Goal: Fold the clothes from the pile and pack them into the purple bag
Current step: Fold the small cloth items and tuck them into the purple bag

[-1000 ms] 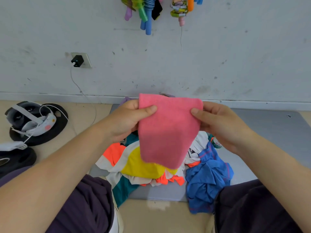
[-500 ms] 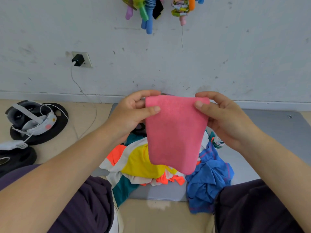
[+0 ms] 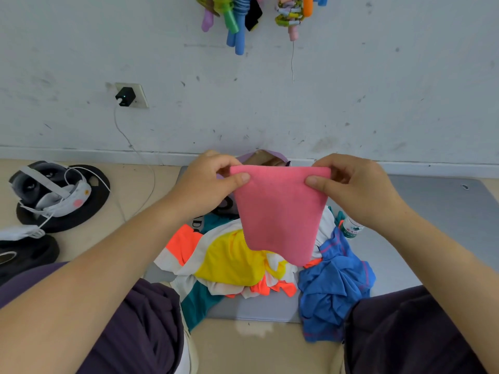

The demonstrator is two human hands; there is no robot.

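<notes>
A pink cloth hangs in the air, folded into a narrow panel. My left hand pinches its top left corner and my right hand pinches its top right corner. Below it the pile of clothes lies on a grey mat, with yellow, white, orange and teal pieces and a crumpled blue garment at its right. Just behind the cloth's top edge, against the wall, peeks the rim of the purple bag, mostly hidden.
A headset with a white cable rests on a black disc at the left, on the beige floor. A small bottle stands by the pile's right side. Coloured items hang on the wall above. My dark-trousered legs flank the pile.
Both hands carried the pink cloth to the right and slightly away from me, toward the bag. The right hand's fingers now curl over the top corner.
</notes>
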